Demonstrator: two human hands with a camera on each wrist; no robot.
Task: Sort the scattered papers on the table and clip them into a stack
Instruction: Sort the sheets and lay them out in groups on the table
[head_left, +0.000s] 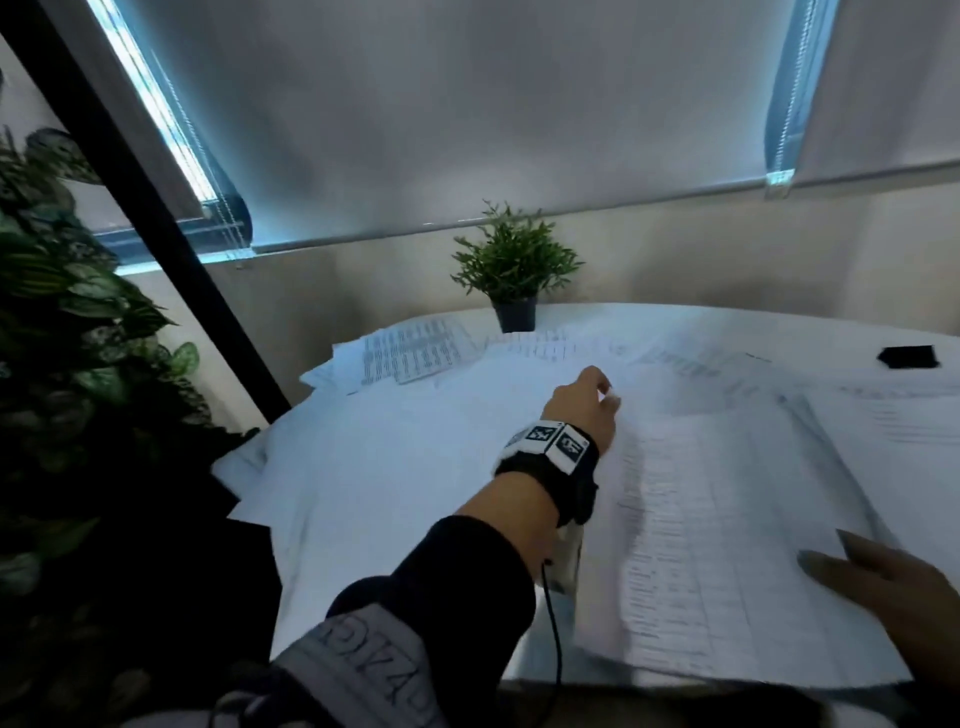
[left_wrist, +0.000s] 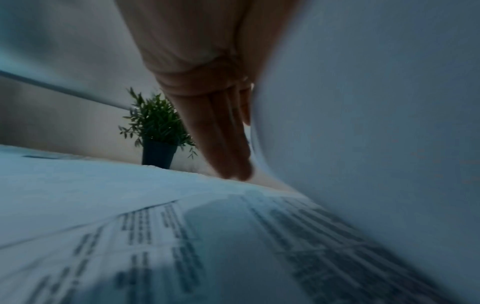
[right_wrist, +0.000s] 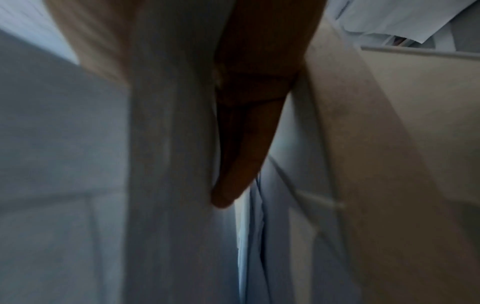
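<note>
- Window blinds (head_left: 467, 104) and a pale wall back the white table (head_left: 363, 519); a small potted plant (head_left: 514, 270) stands at its far edge, and leafy greenery (head_left: 78, 338) fills the left margin.
- Papers: printed sheets (head_left: 415, 353) lie scattered across the far and left side of the table, overlapping.
- Large printed sheet (head_left: 717, 519): nearest the person, long axis running away from the body, held between both hands and partly lifted.
- Left hand (head_left: 587, 405): reaches forward to the sheet's far end, fingers (left_wrist: 231, 144) nearly straight along the lifted paper; whether the thumb pinches it cannot be told.
- Right hand (head_left: 893, 587): at the sheet's near right corner, fingers extended along the paper; a pinch is not visible.
- Small black object (head_left: 909, 357): far right on the table, possibly the clip; too blurred to confirm. The right hand is the nearer.
- Stage, as judged: gathering sheets; clipping not yet done.
</note>
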